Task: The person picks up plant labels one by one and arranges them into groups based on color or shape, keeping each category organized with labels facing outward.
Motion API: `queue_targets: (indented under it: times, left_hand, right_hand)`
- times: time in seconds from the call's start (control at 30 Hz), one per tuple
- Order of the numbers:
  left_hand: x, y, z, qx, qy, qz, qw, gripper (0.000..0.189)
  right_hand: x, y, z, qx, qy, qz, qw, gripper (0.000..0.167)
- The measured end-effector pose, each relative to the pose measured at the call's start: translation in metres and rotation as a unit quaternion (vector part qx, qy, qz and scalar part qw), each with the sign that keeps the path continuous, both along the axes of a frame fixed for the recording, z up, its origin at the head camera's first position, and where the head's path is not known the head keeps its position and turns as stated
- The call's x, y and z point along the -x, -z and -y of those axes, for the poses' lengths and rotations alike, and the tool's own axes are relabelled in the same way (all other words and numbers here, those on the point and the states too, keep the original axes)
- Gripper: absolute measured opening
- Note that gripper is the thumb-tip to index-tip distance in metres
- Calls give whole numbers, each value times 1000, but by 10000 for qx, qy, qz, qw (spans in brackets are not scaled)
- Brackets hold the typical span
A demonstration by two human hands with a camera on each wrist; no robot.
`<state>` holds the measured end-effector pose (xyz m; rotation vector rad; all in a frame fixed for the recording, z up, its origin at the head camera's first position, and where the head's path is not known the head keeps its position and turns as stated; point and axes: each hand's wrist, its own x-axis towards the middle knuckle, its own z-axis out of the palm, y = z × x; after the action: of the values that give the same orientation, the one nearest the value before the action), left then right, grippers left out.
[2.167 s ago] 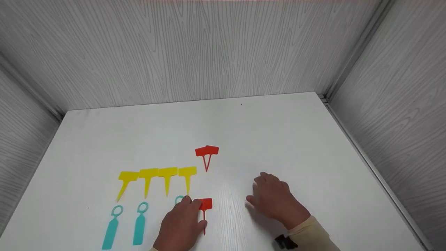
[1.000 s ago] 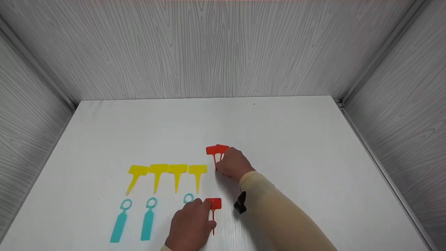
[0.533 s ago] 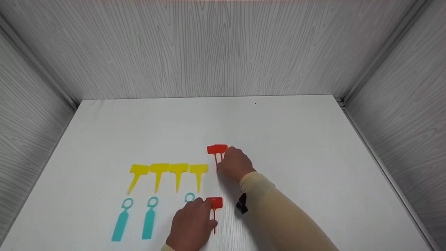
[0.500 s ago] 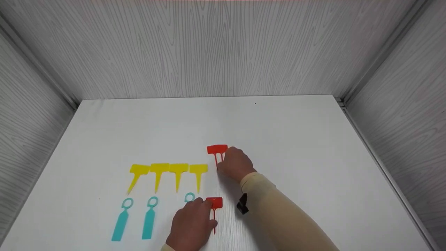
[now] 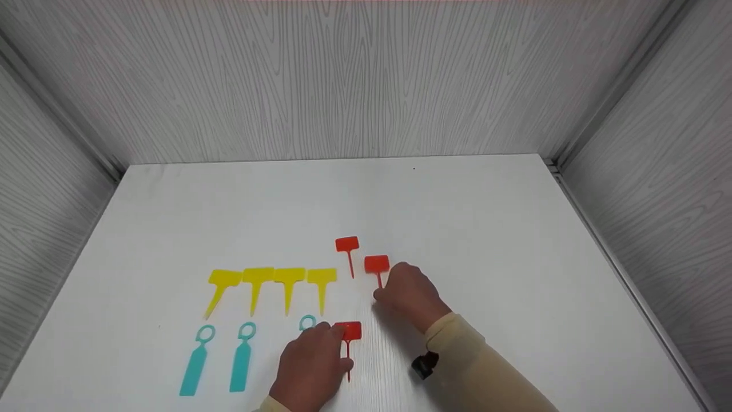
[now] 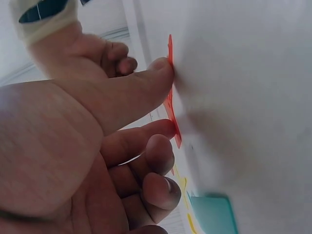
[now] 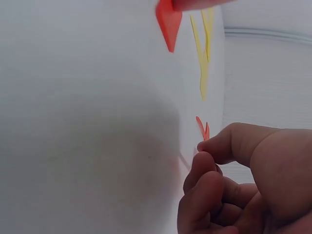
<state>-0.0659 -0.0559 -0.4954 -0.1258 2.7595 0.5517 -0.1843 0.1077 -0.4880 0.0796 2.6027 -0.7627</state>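
My right hand (image 5: 412, 292) pinches the thin stem of a red T-shaped plant label (image 5: 377, 264) between thumb and fingertips. Its flat head points away from me, and the lower stem is hidden by the hand. Up and left of it another red plant label (image 5: 347, 244) lies on the white table (image 5: 486, 229). My left hand (image 5: 311, 366) rests its index fingertip on the head of a third red label (image 5: 351, 331), with the thumb at its stem. In the left wrist view, that thumb and index finger (image 6: 141, 139) stand apart along the red label.
Several yellow plant labels (image 5: 290, 275) form a row left of the red ones. Below them lie teal ring-ended tags (image 5: 241, 366), one (image 5: 307, 321) mostly hidden by my left hand. Grey wood-grain panels (image 5: 343, 80) close in the back and both sides.
My right hand first reaches the overlapping red pair, then draws one label off toward me and to the right. The two are now apart. My left hand stays at its red label.
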Motion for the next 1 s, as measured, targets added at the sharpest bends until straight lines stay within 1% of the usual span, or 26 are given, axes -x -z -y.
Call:
queue_targets:
  times: [0.17, 0.37, 0.53, 0.67, 0.83, 1.0]
  left_hand:
    - [-1, 1, 1, -76, -26, -50, 10000, 60]
    - [-1, 0, 1, -51, -11, -79, 10000, 60]
    - [-1, 0, 1, 17, 28, -39, 10000, 62]
    - [0, 1, 1, 37, 52, -46, 10000, 61]
    - [0, 2, 1, -35, 79, -115, 9999, 62]
    - [-1, 1, 1, -61, 66, -115, 9999, 62]
  right_hand:
    - [-27, 3, -15, 31, -221, 2, 9998, 15]
    - [-53, 4, -27, 143, -502, -40, 9986, 19]
    - [-73, 4, -31, 142, -636, 3, 9979, 17]
    - [-85, 7, -30, 162, -635, 116, 9978, 12]
    - [-93, 9, -32, 154, -531, 165, 9983, 7]
    - [-102, 10, -36, 171, -557, 145, 9982, 12]
